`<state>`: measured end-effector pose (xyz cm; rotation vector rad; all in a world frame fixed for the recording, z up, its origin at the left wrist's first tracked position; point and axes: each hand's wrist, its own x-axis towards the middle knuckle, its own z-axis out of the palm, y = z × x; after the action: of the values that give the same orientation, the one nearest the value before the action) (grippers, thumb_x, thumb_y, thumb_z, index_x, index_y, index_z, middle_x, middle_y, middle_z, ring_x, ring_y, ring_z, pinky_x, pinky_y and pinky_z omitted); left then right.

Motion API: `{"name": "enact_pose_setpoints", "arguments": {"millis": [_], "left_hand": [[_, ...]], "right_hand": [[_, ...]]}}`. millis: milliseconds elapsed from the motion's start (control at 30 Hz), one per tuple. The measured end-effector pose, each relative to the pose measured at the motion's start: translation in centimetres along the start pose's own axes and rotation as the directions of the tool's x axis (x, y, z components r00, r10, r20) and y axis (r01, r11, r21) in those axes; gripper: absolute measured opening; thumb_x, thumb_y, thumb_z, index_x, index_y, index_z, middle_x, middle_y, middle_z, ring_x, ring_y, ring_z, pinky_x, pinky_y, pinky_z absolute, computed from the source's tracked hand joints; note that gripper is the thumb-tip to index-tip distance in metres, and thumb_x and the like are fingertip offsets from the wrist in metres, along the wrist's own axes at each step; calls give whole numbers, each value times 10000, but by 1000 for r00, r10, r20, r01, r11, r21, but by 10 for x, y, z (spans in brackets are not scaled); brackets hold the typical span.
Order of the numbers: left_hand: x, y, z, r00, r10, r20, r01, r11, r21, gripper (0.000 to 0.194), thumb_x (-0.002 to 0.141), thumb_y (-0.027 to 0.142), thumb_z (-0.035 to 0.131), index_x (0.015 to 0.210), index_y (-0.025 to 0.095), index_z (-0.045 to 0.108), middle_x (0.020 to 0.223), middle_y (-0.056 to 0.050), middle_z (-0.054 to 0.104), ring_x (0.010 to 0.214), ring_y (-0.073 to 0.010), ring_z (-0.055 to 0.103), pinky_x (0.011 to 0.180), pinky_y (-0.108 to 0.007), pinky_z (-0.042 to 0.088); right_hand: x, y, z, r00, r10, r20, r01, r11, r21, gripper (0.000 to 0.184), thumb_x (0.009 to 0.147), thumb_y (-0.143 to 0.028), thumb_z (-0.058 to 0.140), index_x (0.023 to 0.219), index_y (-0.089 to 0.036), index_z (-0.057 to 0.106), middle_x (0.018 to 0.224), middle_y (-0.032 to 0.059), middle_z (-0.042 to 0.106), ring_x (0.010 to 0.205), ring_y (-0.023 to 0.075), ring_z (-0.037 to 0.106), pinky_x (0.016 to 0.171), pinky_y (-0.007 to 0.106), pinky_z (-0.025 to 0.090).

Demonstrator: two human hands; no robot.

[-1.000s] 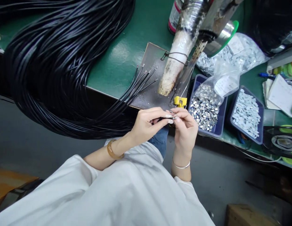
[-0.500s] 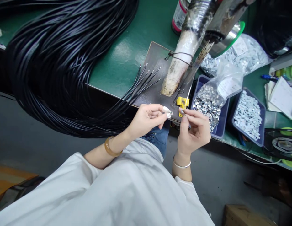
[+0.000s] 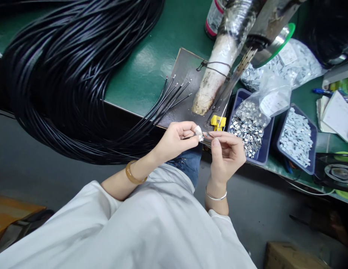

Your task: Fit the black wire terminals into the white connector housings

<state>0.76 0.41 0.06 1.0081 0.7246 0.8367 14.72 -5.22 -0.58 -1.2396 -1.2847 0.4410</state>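
Note:
My left hand (image 3: 181,137), with white wrapping on its fingertips, pinches the end of a black cable that is mostly hidden by the fingers. Facing it, my right hand (image 3: 228,153) is closed on a small shiny metal piece (image 3: 208,135) between thumb and forefinger. The metal piece is at the cable end; whether it goes round it I cannot tell. Just behind the fingers lies a yellow tool part (image 3: 218,121) on a dark board (image 3: 186,67). Several black cable ends (image 3: 176,91) with bare tips rest on the board's left side.
A large bundle of black cables (image 3: 64,74) hangs over the table's left edge. To the right stand a blue bin (image 3: 267,147) of metal pieces and a second bin (image 3: 312,149) of pale pieces. A plastic-wrapped post (image 3: 215,71) slants over the board.
My right hand has moved slightly left, bringing the metal piece up to the cable end at my left fingertips. The left hand has stayed nearly in place.

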Motion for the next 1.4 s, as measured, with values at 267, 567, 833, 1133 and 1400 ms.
{"name": "enact_pose_setpoints", "arguments": {"millis": [267, 567, 833, 1133, 1400], "left_hand": [[2, 1, 1, 999, 3, -42, -4, 1000, -22, 131, 725, 196, 705, 701, 142, 588, 520, 87, 358, 487, -38, 265, 477, -198, 203], [8, 2, 2, 990, 101, -103, -105, 994, -38, 115, 735, 204, 728, 674, 130, 664, 534, 68, 494, 472, -33, 345, 501, -189, 338], [13, 1, 3, 983, 113, -143, -112, 994, 17, 84, 718, 191, 716, 672, 122, 701, 632, 15, 640, 570, -62, 518, 583, -188, 435], [18, 0, 3, 977, 97, -190, -94, 995, 28, 95, 701, 210, 745, 673, 126, 710, 654, 7, 661, 606, -81, 578, 590, -189, 464], [16, 2, 3, 979, 92, -185, -94, 996, -3, 80, 695, 202, 756, 709, 127, 731, 694, -4, 704, 639, -93, 617, 629, -197, 507]], "right_hand": [[-3, 7, 2, 980, -186, -66, 179, 979, -94, 156, 865, -100, 658, 959, -223, 639, 984, 24, 746, 914, 176, 742, 794, 368, 633], [2, 16, 3, 970, -242, 10, 237, 940, -246, 158, 840, -65, 672, 899, -210, 648, 985, 24, 763, 920, 159, 742, 822, 337, 614], [8, 19, 2, 919, -387, 75, 389, 860, -331, 202, 827, -45, 663, 914, -215, 599, 1027, 34, 765, 916, 154, 748, 793, 307, 638], [12, 16, 5, 943, -329, 41, 323, 881, -347, 176, 849, -68, 657, 941, -214, 619, 1050, 36, 744, 952, 168, 740, 803, 334, 653], [13, 12, 7, 945, -325, 44, 321, 888, -330, 196, 829, -46, 662, 928, -208, 615, 1081, 40, 744, 975, 168, 743, 838, 343, 666]]}}
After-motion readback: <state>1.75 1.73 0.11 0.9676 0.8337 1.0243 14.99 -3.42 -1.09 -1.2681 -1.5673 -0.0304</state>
